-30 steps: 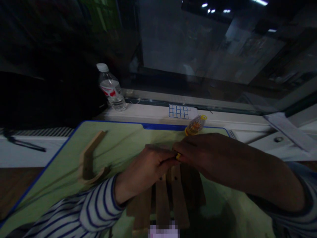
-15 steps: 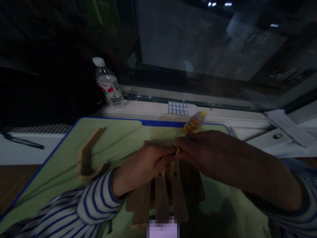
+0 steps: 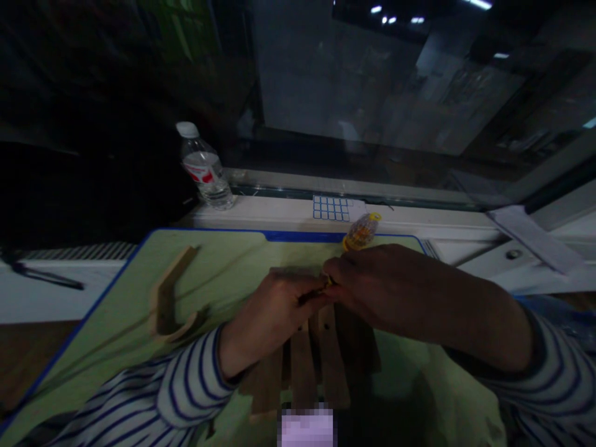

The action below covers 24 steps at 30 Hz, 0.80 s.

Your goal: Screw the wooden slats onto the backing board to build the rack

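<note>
My left hand (image 3: 270,316) and my right hand (image 3: 382,285) meet over a wooden slatted piece (image 3: 321,360) lying on a green mat (image 3: 112,323). The left hand's fingers are closed on the top end of the slats. The right hand pinches a small yellow-handled tool (image 3: 329,280), its tip pressed where the two hands touch. Both sleeves are striped blue and white. The light is dim and the fingertips are partly hidden.
A curved wooden part (image 3: 167,304) lies on the mat to the left. A small clear jar with a yellow cap (image 3: 361,231) lies at the mat's far edge. A water bottle (image 3: 205,167) and a blue grid sheet (image 3: 331,208) sit on the white ledge under the window.
The hands stay together over the slats with only slight shifts. The view has tilted a little.
</note>
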### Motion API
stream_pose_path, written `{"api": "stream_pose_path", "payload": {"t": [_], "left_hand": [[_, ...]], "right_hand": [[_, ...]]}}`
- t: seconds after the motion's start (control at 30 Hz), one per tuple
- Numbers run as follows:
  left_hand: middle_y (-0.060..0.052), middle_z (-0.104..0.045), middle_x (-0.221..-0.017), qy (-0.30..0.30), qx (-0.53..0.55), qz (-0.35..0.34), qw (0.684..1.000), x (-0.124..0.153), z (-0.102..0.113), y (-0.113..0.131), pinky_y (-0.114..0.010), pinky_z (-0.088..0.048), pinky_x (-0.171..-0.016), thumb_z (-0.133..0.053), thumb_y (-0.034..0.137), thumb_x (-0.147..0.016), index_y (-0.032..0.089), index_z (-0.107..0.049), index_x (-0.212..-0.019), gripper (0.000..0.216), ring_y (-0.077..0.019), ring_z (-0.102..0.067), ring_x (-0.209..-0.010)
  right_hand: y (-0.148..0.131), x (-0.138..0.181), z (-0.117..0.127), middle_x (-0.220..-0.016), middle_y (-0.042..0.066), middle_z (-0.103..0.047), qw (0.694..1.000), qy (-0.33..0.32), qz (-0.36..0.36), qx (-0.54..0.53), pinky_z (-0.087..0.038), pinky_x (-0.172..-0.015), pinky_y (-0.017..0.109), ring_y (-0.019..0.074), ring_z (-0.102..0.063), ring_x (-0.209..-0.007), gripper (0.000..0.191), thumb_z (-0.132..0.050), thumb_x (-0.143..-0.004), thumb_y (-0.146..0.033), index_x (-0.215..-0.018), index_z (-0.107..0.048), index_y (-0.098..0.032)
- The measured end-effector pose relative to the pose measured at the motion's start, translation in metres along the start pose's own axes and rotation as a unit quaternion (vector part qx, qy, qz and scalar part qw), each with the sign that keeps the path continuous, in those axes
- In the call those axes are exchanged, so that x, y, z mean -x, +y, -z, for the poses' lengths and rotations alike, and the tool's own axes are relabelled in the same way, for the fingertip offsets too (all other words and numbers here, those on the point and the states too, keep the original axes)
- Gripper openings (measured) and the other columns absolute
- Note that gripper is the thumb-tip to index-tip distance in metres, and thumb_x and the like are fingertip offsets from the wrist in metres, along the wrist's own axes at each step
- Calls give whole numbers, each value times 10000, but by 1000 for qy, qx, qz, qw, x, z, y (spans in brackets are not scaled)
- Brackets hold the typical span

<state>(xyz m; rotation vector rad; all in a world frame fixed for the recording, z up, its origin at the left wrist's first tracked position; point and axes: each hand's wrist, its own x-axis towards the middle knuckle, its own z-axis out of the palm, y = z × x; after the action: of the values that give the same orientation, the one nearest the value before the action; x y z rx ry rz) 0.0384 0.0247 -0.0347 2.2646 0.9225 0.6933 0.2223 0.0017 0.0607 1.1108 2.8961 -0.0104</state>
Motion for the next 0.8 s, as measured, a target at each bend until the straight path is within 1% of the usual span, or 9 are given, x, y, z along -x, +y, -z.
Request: {"api": "stream_pose_path", "payload": {"t": [0.07, 0.13, 0.2, 0.27, 0.4, 0.5, 0.67, 0.73, 0.8], "left_hand": [[28, -662, -659, -11, -2, -1, 1000, 0, 1, 1, -205, -391, -562, -581, 201, -881, 217, -717, -865, 139, -91, -573, -566], [33, -654, -645, -9, -7, -5, 1000, -1, 2, 2, -202, -385, -556, -595, 180, -868, 214, -717, -852, 128, -90, -568, -562], [39, -639, -623, 1, -9, -15, 1000, -1, 3, 3, -202, -380, -555, -605, 192, -866, 221, -720, -855, 119, -89, -561, -558], [47, -630, -612, 3, -2, -24, 1000, -1, 3, 3, -199, -377, -557, -599, 214, -876, 226, -718, -856, 121, -84, -559, -558], [58, -626, -617, -4, 16, -35, 999, -2, 4, 1, -189, -370, -554, -578, 222, -894, 220, -708, -835, 143, -67, -561, -562], [62, -616, -605, -6, 15, -40, 999, -2, 4, -1, -193, -363, -547, -574, 229, -899, 229, -710, -849, 145, -66, -554, -552], [59, -620, -600, -28, 22, -37, 999, -2, 4, -4, -198, -365, -540, -535, 255, -922, 235, -712, -919, 178, -71, -568, -544], [52, -630, -602, -36, 19, -30, 999, -2, 4, -5, -203, -368, -539, -518, 260, -929, 215, -711, -895, 202, -76, -576, -544], [46, -633, -597, -45, 14, -23, 999, -2, 4, -6, -206, -363, -528, -505, 271, -934, 198, -708, -858, 228, -79, -577, -536]], "right_hand": [[2, 1, 2, -819, 49, -656, 1000, -4, -2, -8, -388, -540, 287, 167, -605, -671, 144, -486, -899, -160, -1015, -570, -144], [5, 1, 2, -881, 56, -665, 1000, -6, 15, -23, -398, -563, 287, 168, -613, -711, 189, -483, -898, -157, -1070, -561, -153], [9, 1, 0, -991, 69, -662, 998, -11, 41, -55, -428, -640, 290, 168, -618, -813, 202, -458, -907, -143, -1075, -569, -161], [12, 0, -3, -1037, 72, -654, 994, -10, 58, -95, -443, -717, 294, 164, -608, -880, 187, -445, -914, -141, -1029, -590, -160], [14, -1, -4, -948, 55, -659, 990, -3, 38, -135, -449, -733, 305, 163, -603, -848, 157, -468, -900, -135, -954, -610, -171], [14, 0, -4, -887, 34, -643, 988, 5, 43, -149, -438, -707, 286, 146, -591, -799, 129, -475, -900, -135, -939, -593, -170], [14, 2, -9, -867, 16, -614, 989, 25, 44, -136, -410, -664, 270, 127, -560, -740, 119, -450, -913, -138, -946, -559, -175], [12, 3, -9, -841, 9, -604, 990, 20, 45, -132, -393, -627, 266, 122, -544, -702, 108, -450, -913, -136, -930, -549, -176], [11, 3, -8, -828, 10, -596, 991, 22, 45, -121, -385, -629, 271, 124, -536, -702, 108, -441, -917, -133, -928, -542, -170]]}}
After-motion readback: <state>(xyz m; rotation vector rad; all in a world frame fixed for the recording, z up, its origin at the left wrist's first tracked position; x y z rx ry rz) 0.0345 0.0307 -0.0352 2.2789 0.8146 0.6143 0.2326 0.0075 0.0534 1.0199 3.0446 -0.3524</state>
